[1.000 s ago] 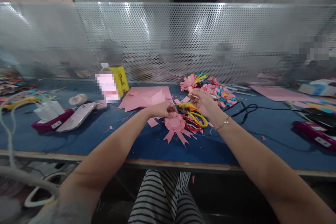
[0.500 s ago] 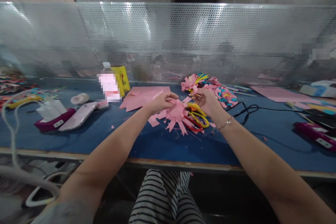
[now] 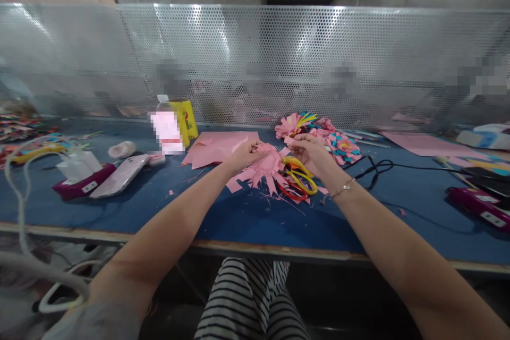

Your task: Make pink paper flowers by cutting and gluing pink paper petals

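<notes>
A pink paper flower (image 3: 266, 163) with fringed petals is held at its upper left edge by my left hand (image 3: 245, 156), its fingers closed on the paper. To the right, my right hand (image 3: 313, 154) pinches a small pink paper strip (image 3: 290, 141) between thumb and fingertips, apart from the flower. Just below that hand lie scissors with yellow handles (image 3: 303, 183) and another pair with red handles (image 3: 290, 191), partly covered by petals. Pink scraps lie around the flower.
Pink paper sheets (image 3: 217, 147) lie behind my left hand. Finished paper flowers (image 3: 338, 143) are heaped behind my right. A bottle (image 3: 167, 133), a yellow packet (image 3: 188, 119), a phone (image 3: 119, 176) and a purple power strip (image 3: 83, 183) stand left. Black cable (image 3: 382, 163) runs right.
The pink flower has tilted and lifted slightly in my left hand. My right hand has turned a little, and the pink strip in its fingers now shows more clearly.
</notes>
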The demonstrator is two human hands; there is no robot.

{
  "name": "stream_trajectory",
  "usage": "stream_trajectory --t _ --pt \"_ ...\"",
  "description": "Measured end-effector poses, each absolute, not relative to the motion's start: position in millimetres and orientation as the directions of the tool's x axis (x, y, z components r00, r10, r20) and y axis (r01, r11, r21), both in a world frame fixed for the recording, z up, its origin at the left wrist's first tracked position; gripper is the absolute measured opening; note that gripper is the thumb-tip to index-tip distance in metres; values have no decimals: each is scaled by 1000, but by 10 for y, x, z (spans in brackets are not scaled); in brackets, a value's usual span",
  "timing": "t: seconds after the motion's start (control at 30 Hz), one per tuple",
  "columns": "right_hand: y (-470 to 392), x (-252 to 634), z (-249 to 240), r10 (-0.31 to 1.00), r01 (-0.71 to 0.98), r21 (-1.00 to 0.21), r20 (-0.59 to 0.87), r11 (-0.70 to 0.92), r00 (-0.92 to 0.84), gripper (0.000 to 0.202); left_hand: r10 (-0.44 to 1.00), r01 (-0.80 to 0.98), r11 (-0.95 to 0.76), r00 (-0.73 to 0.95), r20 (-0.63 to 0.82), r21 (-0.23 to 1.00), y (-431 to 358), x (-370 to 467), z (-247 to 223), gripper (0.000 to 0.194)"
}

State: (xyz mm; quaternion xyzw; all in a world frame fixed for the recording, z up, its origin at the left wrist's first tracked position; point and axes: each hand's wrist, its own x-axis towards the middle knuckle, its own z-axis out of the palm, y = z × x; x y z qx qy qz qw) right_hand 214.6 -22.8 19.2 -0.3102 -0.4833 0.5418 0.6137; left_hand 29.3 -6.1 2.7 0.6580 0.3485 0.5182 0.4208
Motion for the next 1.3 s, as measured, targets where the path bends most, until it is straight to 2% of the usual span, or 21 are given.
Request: stream_trajectory --t 0.1,0.23,0.4,0.5,0.6,0.77,0.97,1.3 --pt "-241 2128 206 961 -334 -911 273 243 -43 16 850 144 -467 345 398 873 -78 288 26 19" --pt "-198 2138 185 940 -247 -915 338 320 -36 16 831 226 -508 382 404 832 -53 271 14 22" --pt "-87 2204 126 893 86 -890 450 448 17 16 750 284 -632 458 477 721 -10 253 11 28" --pt "-46 2229 104 834 250 -809 552 532 9 15 766 275 -602 464 445 750 5 239 0 37" --pt "-41 2224 89 819 308 -772 573 556 -41 12 800 260 -557 423 425 788 15 241 -15 35" --pt "-79 2174 54 875 240 -842 466 483 -128 13 781 229 -599 377 498 767 0 283 -20 25" --pt "-136 2114 50 917 81 -922 362 379 -165 17 750 228 -652 334 571 723 -49 326 -12 27" --pt "-183 2088 80 934 -94 -961 275 261 -229 15 769 306 -639 292 569 706 -27 345 -34 24"
